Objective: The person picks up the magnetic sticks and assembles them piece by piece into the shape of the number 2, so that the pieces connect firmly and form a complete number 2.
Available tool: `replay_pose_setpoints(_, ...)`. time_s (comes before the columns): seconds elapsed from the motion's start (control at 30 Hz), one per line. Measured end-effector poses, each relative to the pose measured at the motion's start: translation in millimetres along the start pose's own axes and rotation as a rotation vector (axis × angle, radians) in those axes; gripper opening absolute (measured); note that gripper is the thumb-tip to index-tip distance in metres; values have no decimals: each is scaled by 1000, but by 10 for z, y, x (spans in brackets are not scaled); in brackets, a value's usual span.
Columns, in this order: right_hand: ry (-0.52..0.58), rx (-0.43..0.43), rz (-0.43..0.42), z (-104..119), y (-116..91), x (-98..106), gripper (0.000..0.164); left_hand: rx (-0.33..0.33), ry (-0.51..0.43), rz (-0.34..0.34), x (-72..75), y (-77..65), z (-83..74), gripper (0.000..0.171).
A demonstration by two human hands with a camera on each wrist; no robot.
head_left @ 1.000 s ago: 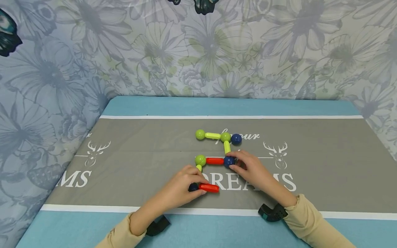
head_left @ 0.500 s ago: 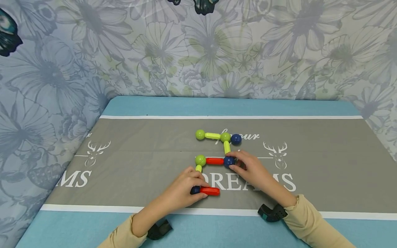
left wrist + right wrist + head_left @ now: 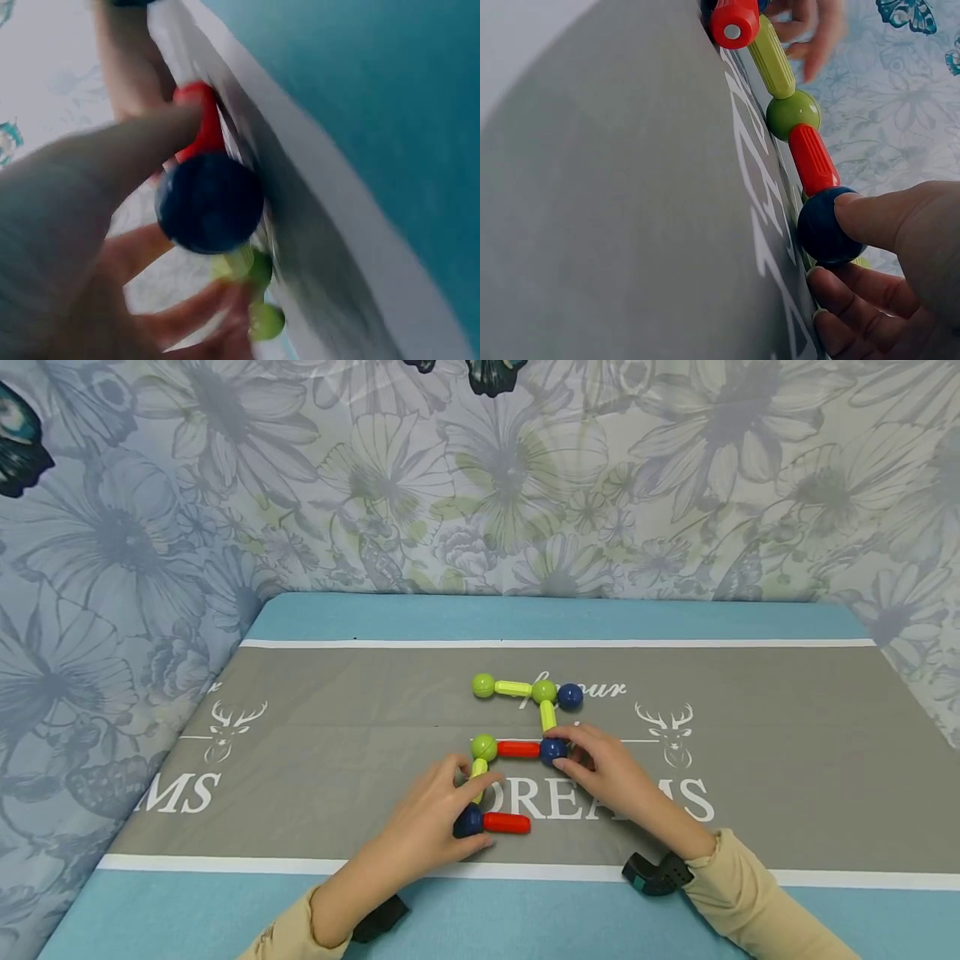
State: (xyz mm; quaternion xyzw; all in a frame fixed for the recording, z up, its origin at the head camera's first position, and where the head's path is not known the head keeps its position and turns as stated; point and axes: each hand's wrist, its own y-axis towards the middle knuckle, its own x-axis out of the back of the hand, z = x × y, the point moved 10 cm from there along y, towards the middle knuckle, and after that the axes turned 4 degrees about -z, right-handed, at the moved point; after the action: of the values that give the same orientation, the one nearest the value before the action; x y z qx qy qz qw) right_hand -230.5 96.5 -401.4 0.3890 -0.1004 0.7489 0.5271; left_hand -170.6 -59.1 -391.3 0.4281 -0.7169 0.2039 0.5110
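My left hand [image 3: 423,814] is spread around the near dark blue ball [image 3: 468,820], thumb and index finger apart. From that ball a red rod [image 3: 506,823] points right, and a yellow-green rod [image 3: 478,770] runs up to a green ball [image 3: 484,747]. A second red rod [image 3: 518,749] links the green ball to another blue ball [image 3: 829,226]. Thumb and fingers of my right hand [image 3: 615,777] pinch this blue ball. Another yellow-green rod [image 3: 548,717] leads away from it to a farther green ball [image 3: 544,692].
At the far end, a yellow-green rod [image 3: 513,688] reaches a green ball [image 3: 483,685] on the left, and a blue ball [image 3: 570,697] sits on the right. Everything lies on a grey printed runner [image 3: 787,760] over a light blue table cover [image 3: 555,918]. Floral fabric [image 3: 480,485] hangs behind.
My left fingers have loosened and spread from the near red rod and blue ball, uncovering more of the ball and the yellow-green rod. The right hand keeps its hold on the other blue ball.
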Motion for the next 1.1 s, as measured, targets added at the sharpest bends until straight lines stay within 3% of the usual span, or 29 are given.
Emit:
replay_pose_setpoints(0.1,-2,-5,0,-9,2,-1,36,29,45,66,-46,-26,38,65)
replay_pose_setpoints(0.2,-7,-12,-3,-24,-2,3,36,62,14,109,-99,-1,73,57)
replay_pose_setpoints(0.47,-14,-19,-19,-41,-15,-7,36,157,-72,128,-191,92,134,27)
replay_pose_setpoints(0.63,-11,-13,-16,-37,-21,-32,36,151,-173,103,-186,78,188,18)
replay_pose_setpoints(0.8,-4,-7,-21,-18,-16,-26,37,136,-273,111,-159,57,221,20)
replay_pose_setpoints(1.1,-7,10,-3,16,-6,38,36,149,-319,156,-158,36,240,23)
